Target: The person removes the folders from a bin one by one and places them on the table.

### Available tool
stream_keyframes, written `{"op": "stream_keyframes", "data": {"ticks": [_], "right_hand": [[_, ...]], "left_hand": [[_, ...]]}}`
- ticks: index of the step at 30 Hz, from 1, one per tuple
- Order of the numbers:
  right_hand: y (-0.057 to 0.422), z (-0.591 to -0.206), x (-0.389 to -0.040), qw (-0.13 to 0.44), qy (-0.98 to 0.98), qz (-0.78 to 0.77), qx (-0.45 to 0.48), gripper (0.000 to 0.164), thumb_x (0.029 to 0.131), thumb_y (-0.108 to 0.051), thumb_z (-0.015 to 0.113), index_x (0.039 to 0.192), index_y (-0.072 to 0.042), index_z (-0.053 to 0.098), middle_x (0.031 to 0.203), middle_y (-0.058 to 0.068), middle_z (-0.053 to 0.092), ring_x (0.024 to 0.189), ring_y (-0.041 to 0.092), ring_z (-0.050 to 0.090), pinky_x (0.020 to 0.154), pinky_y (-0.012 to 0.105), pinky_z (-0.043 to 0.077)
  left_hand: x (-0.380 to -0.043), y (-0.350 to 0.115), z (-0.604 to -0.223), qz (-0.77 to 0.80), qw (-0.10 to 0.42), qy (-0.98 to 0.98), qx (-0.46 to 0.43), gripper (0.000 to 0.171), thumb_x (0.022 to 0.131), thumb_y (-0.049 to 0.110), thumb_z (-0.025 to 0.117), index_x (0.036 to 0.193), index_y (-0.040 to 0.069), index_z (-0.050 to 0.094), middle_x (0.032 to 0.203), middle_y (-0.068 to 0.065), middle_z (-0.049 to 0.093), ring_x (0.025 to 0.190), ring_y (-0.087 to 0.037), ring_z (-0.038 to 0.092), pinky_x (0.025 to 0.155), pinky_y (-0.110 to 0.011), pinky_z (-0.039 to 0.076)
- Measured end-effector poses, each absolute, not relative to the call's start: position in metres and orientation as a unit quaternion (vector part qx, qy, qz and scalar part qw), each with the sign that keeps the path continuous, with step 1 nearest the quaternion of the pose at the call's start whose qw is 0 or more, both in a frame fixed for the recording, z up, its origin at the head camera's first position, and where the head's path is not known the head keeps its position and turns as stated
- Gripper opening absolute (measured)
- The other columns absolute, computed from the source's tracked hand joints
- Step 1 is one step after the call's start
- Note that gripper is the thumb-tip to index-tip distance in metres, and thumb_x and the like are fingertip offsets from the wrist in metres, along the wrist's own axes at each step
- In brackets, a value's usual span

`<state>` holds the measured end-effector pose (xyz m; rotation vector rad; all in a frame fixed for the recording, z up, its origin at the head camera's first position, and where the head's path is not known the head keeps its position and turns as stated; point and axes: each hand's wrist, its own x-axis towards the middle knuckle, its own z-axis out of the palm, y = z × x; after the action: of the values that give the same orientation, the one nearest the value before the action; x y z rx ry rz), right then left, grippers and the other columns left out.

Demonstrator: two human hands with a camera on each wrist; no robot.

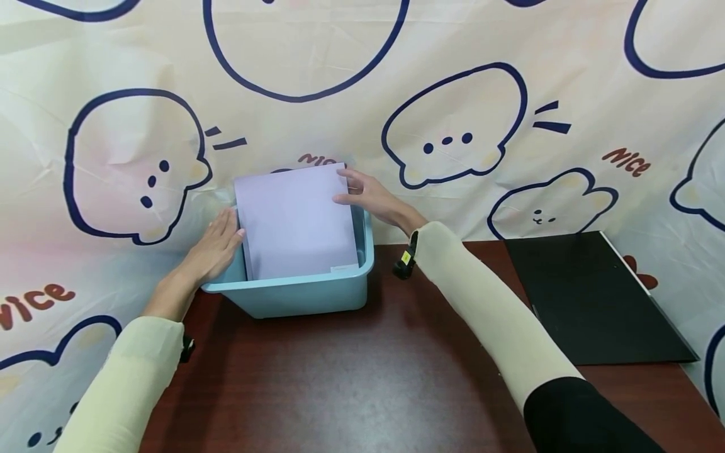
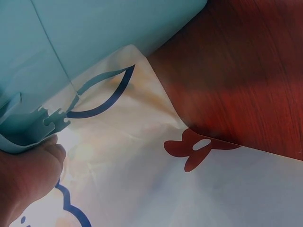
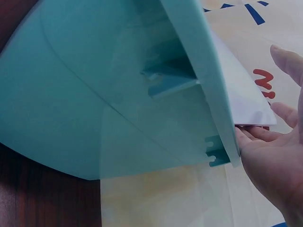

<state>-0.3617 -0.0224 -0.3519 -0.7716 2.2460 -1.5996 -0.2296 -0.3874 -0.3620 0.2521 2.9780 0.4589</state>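
A light-blue plastic bin (image 1: 294,299) stands on the table against the printed cloth. Inside it leans a flat lilac sheet-like cover (image 1: 294,220), possibly a folder or book, with a pale label at its lower right corner. My left hand (image 1: 212,248) rests along the bin's left rim, fingers extended together; the left wrist view shows it against the rim (image 2: 26,147). At the cover's upper right corner is my right hand (image 1: 370,195), thumb and fingers apart. In the right wrist view, some fingers (image 3: 265,135) touch the cover's edge from below, while the thumb stands away.
A large black flat board or folder (image 1: 595,302) lies on the right of the dark brown table (image 1: 368,384). White cloth (image 1: 340,126) with cartoon outlines hangs behind and beside the table. Both forearms reach in over the table's sides.
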Motion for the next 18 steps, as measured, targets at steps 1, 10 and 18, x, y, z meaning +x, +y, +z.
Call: {"op": "stream_keyframes", "data": {"ticks": [1,10,18], "right_hand": [[-0.0236,-0.3525,-0.3621,0.138,0.778,-0.552,-0.266,0.084,0.096,-0.039,0.077,0.167,-0.026,0.034,0.177,0.000,0.024,0.159,0.030,0.032,0.124,0.057,0.034],[-0.0271,-0.3533,-0.3590,0.136,0.775,-0.556,-0.269,0.077,0.097,-0.033,0.078,0.165,-0.025,0.041,0.176,0.001,0.026,0.156,0.033,0.037,0.124,0.058,0.035],[-0.0289,-0.3538,-0.3575,0.134,0.784,-0.542,-0.270,0.075,0.096,-0.036,0.079,0.162,-0.027,0.046,0.173,0.000,0.032,0.150,0.034,0.044,0.121,0.060,0.039]], "left_hand": [[-0.2295,-0.3874,-0.3621,0.152,0.059,0.983,0.083,0.073,0.116,0.044,0.010,0.162,-0.005,-0.018,0.172,-0.026,-0.022,0.160,-0.046,-0.017,0.130,-0.056,-0.012],[-0.2296,-0.3873,-0.3612,0.156,0.058,0.982,0.085,0.072,0.116,0.044,0.010,0.162,-0.004,-0.019,0.171,-0.025,-0.023,0.160,-0.044,-0.019,0.130,-0.055,-0.012],[-0.2297,-0.3879,-0.3634,0.164,0.054,0.981,0.088,0.073,0.116,0.044,0.009,0.162,-0.005,-0.017,0.172,-0.025,-0.022,0.160,-0.044,-0.018,0.130,-0.054,-0.012]]}}
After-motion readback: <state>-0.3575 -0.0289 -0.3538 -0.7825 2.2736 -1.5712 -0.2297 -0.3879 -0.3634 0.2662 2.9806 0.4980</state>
